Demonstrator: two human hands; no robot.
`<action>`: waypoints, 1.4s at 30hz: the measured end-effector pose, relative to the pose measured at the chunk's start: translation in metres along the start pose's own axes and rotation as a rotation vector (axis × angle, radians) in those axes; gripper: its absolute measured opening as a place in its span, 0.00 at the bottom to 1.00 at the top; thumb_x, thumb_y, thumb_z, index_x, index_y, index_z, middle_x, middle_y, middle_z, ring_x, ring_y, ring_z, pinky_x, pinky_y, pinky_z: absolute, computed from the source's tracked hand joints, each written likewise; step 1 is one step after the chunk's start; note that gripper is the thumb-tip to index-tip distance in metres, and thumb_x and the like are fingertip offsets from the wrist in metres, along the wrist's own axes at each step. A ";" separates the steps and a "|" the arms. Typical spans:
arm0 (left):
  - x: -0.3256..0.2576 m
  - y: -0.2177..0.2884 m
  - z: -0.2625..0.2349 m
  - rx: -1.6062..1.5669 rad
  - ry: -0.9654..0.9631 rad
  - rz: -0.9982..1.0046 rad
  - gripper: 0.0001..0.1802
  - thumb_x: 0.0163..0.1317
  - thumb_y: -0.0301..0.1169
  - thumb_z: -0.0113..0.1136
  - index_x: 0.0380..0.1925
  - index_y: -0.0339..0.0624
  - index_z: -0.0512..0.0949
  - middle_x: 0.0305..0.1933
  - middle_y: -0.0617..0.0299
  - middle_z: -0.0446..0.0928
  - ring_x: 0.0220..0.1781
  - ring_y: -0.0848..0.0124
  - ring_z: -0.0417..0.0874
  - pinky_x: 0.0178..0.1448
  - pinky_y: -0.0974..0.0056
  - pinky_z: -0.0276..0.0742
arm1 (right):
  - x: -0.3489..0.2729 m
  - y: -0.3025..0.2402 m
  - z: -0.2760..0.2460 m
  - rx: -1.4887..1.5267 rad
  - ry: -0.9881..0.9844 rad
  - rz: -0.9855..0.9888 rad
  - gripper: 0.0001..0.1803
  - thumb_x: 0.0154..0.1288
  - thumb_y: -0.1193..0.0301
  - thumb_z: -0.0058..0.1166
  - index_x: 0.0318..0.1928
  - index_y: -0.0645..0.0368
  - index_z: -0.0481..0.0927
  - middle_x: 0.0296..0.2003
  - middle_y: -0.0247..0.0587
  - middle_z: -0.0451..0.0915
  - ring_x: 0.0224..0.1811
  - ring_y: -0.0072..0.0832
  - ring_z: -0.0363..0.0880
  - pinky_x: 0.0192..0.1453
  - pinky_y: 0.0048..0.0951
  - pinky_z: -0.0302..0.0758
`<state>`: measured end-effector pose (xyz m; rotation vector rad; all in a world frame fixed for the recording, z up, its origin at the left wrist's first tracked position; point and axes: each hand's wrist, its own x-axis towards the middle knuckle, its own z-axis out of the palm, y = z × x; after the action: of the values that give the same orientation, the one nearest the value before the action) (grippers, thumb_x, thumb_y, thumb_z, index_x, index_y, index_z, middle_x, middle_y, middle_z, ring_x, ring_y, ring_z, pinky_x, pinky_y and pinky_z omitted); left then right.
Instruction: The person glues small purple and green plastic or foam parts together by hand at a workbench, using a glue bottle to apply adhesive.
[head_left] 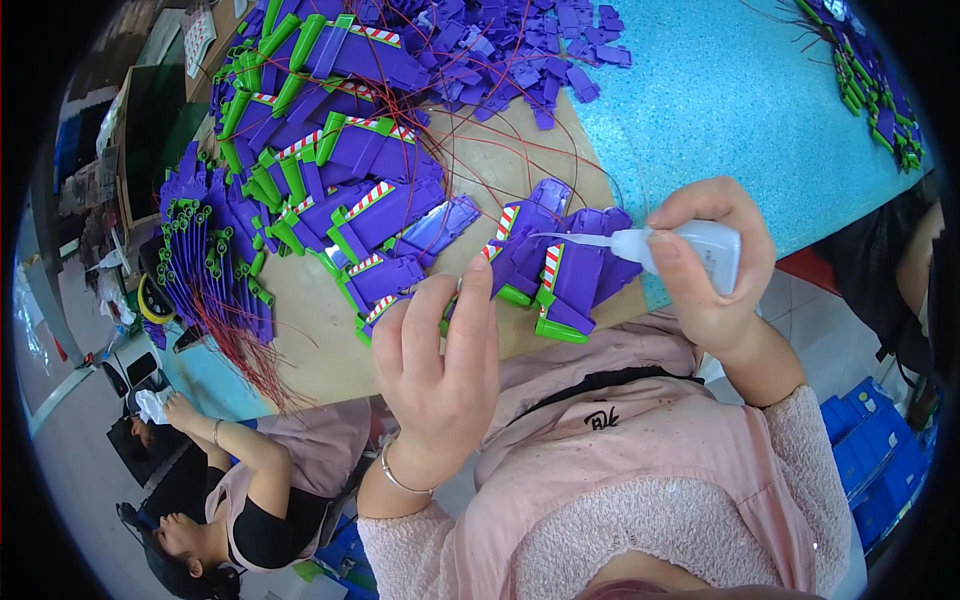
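My right hand grips a small white squeeze bottle with a long thin nozzle, which looks like a glue bottle. Its tip reaches left over a purple plastic wing piece with a red-and-white striped edge and a green end. The fingers of my left hand are bent at the near edge of that piece, with the index fingertip on its striped edge; the thumb is mostly hidden. Just to the right lies another purple wing piece, under the bottle's nozzle.
Purple-and-green wing pieces are heaped at the left, with red wires trailing. Loose purple parts pile up at the back. More pieces lie far right on the blue tabletop. A co-worker sits at lower left.
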<state>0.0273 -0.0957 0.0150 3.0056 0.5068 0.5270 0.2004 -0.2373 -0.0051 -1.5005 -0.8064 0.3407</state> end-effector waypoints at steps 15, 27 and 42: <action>-0.022 -0.055 0.002 -0.075 -0.083 -0.365 0.13 0.54 0.23 0.62 0.40 0.36 0.72 0.51 0.45 0.71 0.50 0.50 0.74 0.53 0.54 0.70 | -0.004 0.006 -0.010 0.023 0.068 0.032 0.06 0.61 0.78 0.57 0.38 0.63 0.76 0.33 0.35 0.77 0.32 0.16 0.73 0.35 0.18 0.70; 0.006 -0.014 -0.021 -0.148 -0.108 -0.063 0.24 0.46 0.25 0.67 0.48 0.37 0.78 0.43 0.55 0.77 0.39 0.60 0.74 0.43 0.59 0.71 | -0.005 -0.001 -0.011 0.043 0.035 0.068 0.07 0.61 0.78 0.59 0.38 0.64 0.75 0.32 0.36 0.79 0.32 0.16 0.75 0.34 0.18 0.71; 0.011 -0.005 -0.017 -0.104 -0.132 -0.007 0.28 0.45 0.25 0.69 0.51 0.40 0.79 0.43 0.58 0.77 0.36 0.62 0.72 0.39 0.61 0.71 | -0.004 -0.005 0.001 0.055 -0.076 0.061 0.07 0.56 0.80 0.63 0.35 0.64 0.79 0.32 0.39 0.79 0.31 0.22 0.78 0.34 0.21 0.73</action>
<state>0.0297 -0.0872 0.0336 2.9125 0.4656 0.3394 0.1959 -0.2396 -0.0019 -1.4700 -0.8064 0.4641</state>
